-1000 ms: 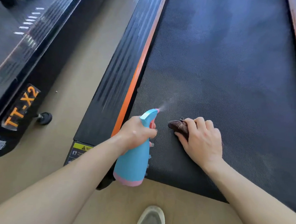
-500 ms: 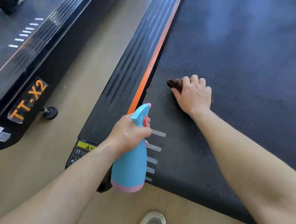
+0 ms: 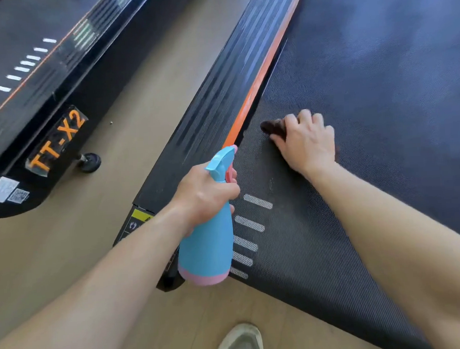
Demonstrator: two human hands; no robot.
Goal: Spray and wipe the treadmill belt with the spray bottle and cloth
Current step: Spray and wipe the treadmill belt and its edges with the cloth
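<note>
Brown cloth [image 3: 273, 127] sat bunched under the right hand [image 3: 307, 144], fingers curled over it, on the treadmill belt [image 3: 368, 110] just beside the orange stripe [image 3: 258, 85]. Left hand [image 3: 203, 195] gripped the blue spray bottle [image 3: 206, 244] near that stripe. Wiping stage, I reckon; next wants a firm sweep away from it.

A second treadmill [image 3: 40, 86] fills the upper left of the frame, with an orange "TT-X2" label [image 3: 57, 138] on its black side. A white QR-code sticker [image 3: 7, 191] sits at the left edge, and a small round black foot [image 3: 89, 162] rests on the pale wood floor [image 3: 136, 99]. A grey-green shoe [image 3: 239, 345] stands at bottom centre. A yellow warning label [image 3: 140, 216] shows left of centre.
</note>
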